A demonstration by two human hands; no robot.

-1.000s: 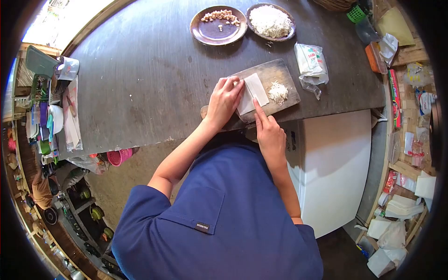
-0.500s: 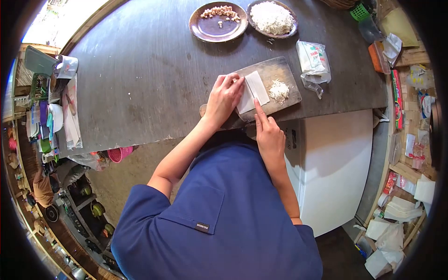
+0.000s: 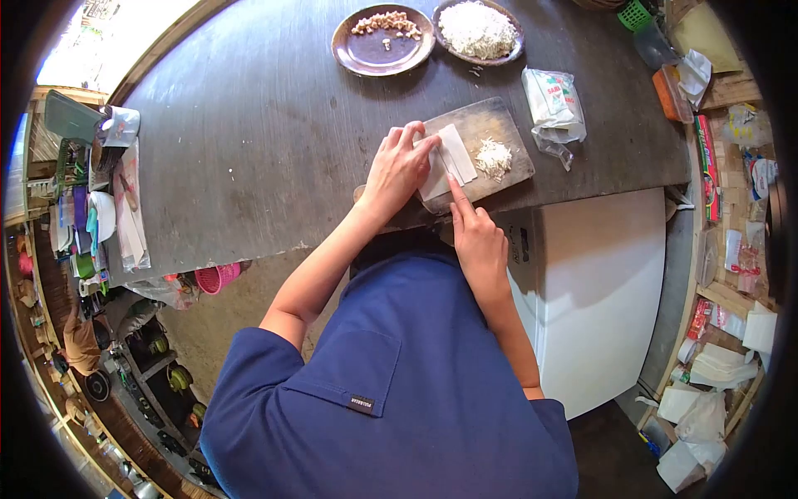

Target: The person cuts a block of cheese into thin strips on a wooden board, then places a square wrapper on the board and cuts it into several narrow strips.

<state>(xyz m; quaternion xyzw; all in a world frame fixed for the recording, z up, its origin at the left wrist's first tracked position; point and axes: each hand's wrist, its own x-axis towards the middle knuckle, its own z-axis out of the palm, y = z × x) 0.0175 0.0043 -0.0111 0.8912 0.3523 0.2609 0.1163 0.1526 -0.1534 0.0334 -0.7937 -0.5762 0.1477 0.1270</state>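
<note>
A wooden cutting board [image 3: 509,125] lies at an angle near the front edge of the dark table. Flat white sheets [image 3: 458,155] rest on its left half. My left hand [image 3: 401,172] presses on them with bent fingertips, holding their left side. My right hand [image 3: 480,241] is closed around a knife, index finger stretched forward along it. Its thin blade [image 3: 445,160] shows as a line across the white sheets; the handle is hidden in my palm. On the board's right side sits a small pile of thin white strips [image 3: 494,159].
Behind the board stand a brown plate [image 3: 349,56] with small tan pieces and another plate [image 3: 520,43] heaped with white shreds. A white plastic packet [image 3: 554,104] lies right of the board. Containers and utensils crowd the table's left end; a white appliance [image 3: 598,291] stands below the edge.
The view has shifted slightly. My left fingers have moved a little over the white sheets, and my right hand keeps nearly the same place at the knife.
</note>
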